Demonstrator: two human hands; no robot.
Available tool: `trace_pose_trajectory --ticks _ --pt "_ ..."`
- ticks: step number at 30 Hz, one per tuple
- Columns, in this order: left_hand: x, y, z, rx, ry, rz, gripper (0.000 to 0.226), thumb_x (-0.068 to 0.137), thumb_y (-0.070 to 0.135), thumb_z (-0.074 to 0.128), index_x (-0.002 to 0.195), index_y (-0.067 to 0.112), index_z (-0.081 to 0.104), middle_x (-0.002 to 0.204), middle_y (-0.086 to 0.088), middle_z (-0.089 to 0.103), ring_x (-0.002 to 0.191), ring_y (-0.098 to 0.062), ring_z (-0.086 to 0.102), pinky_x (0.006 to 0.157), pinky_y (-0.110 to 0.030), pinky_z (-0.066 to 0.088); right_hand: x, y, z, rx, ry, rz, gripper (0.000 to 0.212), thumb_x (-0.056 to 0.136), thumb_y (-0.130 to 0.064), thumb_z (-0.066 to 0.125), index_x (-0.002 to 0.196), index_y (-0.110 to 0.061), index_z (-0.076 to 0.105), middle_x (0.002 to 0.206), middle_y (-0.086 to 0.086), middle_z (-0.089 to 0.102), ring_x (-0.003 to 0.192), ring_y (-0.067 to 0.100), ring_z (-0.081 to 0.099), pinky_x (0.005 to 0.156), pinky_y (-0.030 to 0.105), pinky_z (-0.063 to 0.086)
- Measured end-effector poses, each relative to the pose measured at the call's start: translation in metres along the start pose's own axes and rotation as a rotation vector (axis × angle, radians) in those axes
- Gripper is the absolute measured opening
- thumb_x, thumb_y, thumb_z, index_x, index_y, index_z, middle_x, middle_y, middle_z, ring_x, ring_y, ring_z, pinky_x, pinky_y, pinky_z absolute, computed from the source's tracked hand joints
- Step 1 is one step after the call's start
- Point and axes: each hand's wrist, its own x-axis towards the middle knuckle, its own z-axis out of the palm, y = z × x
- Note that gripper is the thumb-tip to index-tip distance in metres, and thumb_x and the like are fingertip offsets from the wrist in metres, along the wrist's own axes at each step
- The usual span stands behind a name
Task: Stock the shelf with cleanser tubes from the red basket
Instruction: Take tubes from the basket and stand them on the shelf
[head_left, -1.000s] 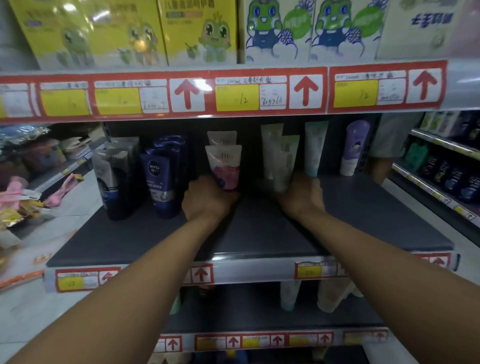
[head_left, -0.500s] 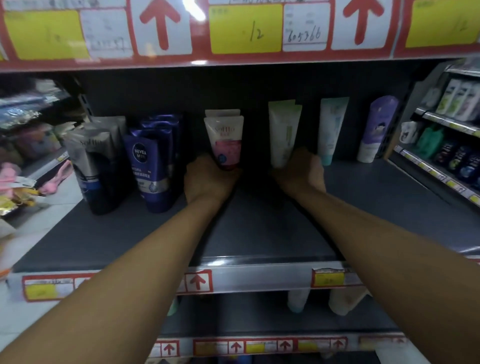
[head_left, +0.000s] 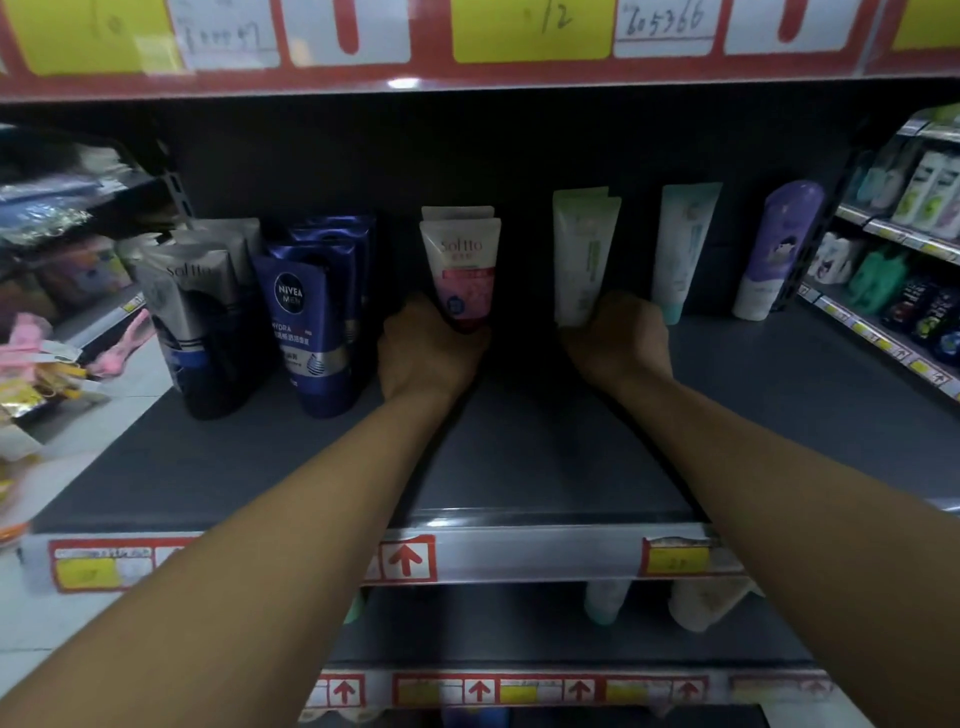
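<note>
Both hands reaching deep onto the dark grey shelf (head_left: 545, 467) at mid-frame, well apart. Left hand (head_left: 426, 353) curled round the base of the pink-and-white Softto cleanser tube (head_left: 462, 270), standing upright cap-down, white at the top, pink printed band lower. A second identical tube (head_left: 457, 212) directly behind, only its top edge showing: two pink tubes counted. Right hand (head_left: 618, 343) curled round the foot of the pale green-and-white tube (head_left: 584, 260), upright; another crimped top just behind, so two there as well.

Right of these, one teal-and-white tube (head_left: 683, 249) standing alone, then one purple bottle (head_left: 779, 249) towards the right edge of the shelf. Left of centre, dark blue Nivea Men tubes (head_left: 311, 322), at least two in a row, and grey-silver Softto tubes (head_left: 192, 312) beside them, at least two; exact count hidden by the front ones.

Red-and-yellow price strip (head_left: 467, 36) across the top of the frame; a similar strip (head_left: 405, 558) on the shelf's front edge.
</note>
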Motion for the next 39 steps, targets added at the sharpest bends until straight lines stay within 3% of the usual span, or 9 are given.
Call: trace_pose_trajectory --ticks 8,12,16,20,25,28,35,39 --pt "0.0 -0.001 0.001 -0.022 0.001 -0.015 0.061 0.075 0.057 0.079 0.121 0.019 0.069 0.116 -0.01 0.075 0.108 -0.033 0.072 0.075 -0.028 0.049 0.004 0.003 0.001 -0.008 -0.019 0.004 0.045 0.088 -0.041 0.075 0.116 -0.006 0.066 0.116 0.015 0.069 0.106 0.034 0.067 0.07 0.028 0.045" --pt "-0.003 0.003 -0.002 0.038 0.008 -0.006 0.062 0.081 0.055 0.077 0.125 0.013 0.065 0.121 -0.016 0.073 0.113 -0.037 0.07 0.084 -0.035 0.055 0.004 0.002 -0.002 -0.051 -0.065 0.019 0.053 0.085 -0.046 0.076 0.117 -0.005 0.067 0.116 0.013 0.069 0.106 0.033 0.068 0.07 0.027 0.044" --pt "-0.014 0.008 -0.009 0.061 -0.021 0.006 0.053 0.09 0.047 0.071 0.125 0.008 0.06 0.123 -0.02 0.07 0.115 -0.041 0.068 0.09 -0.041 0.056 -0.003 0.003 -0.009 -0.097 -0.088 -0.023 0.046 0.082 -0.048 0.074 0.101 -0.006 0.07 0.105 0.011 0.07 0.096 0.029 0.068 0.067 0.029 0.049" --pt "-0.036 0.009 -0.02 0.082 -0.062 0.051 0.05 0.091 0.037 0.074 0.125 0.004 0.057 0.123 -0.023 0.069 0.116 -0.043 0.066 0.09 -0.043 0.055 -0.029 0.002 -0.025 -0.14 -0.08 -0.115 0.037 0.094 -0.043 0.064 0.094 -0.006 0.067 0.104 0.015 0.064 0.102 0.034 0.061 0.083 0.039 0.055" --pt "-0.065 0.009 -0.042 0.129 -0.108 0.088 0.059 0.09 0.038 0.077 0.134 0.005 0.055 0.129 -0.02 0.066 0.119 -0.041 0.064 0.092 -0.041 0.053 -0.063 0.005 -0.043 -0.161 -0.083 -0.144 0.043 0.09 -0.046 0.063 0.11 -0.009 0.065 0.11 0.014 0.065 0.104 0.034 0.063 0.082 0.035 0.054" --pt "-0.084 0.012 -0.059 0.137 -0.142 0.093 0.062 0.087 0.038 0.08 0.136 0.009 0.054 0.132 -0.017 0.065 0.121 -0.039 0.063 0.097 -0.042 0.055 -0.084 0.005 -0.059 -0.177 -0.132 -0.132 0.054 0.085 -0.04 0.068 0.127 -0.007 0.058 0.125 0.017 0.059 0.115 0.036 0.06 0.091 0.033 0.052" --pt "-0.129 0.027 -0.101 0.188 -0.192 0.142 0.045 0.092 0.032 0.071 0.131 0.014 0.058 0.125 -0.013 0.067 0.112 -0.033 0.066 0.087 -0.039 0.055 -0.134 -0.001 -0.098 -0.193 -0.138 -0.172 0.046 0.086 -0.031 0.067 0.121 -0.004 0.057 0.122 0.021 0.06 0.11 0.039 0.059 0.09 0.04 0.053" --pt "-0.157 0.038 -0.124 0.188 -0.181 0.152 0.048 0.091 0.034 0.069 0.134 0.014 0.06 0.13 -0.012 0.066 0.117 -0.034 0.064 0.093 -0.042 0.056 -0.163 -0.007 -0.119 -0.189 -0.104 -0.197 0.046 0.087 -0.031 0.068 0.123 -0.004 0.059 0.123 0.021 0.059 0.112 0.04 0.06 0.092 0.043 0.053"
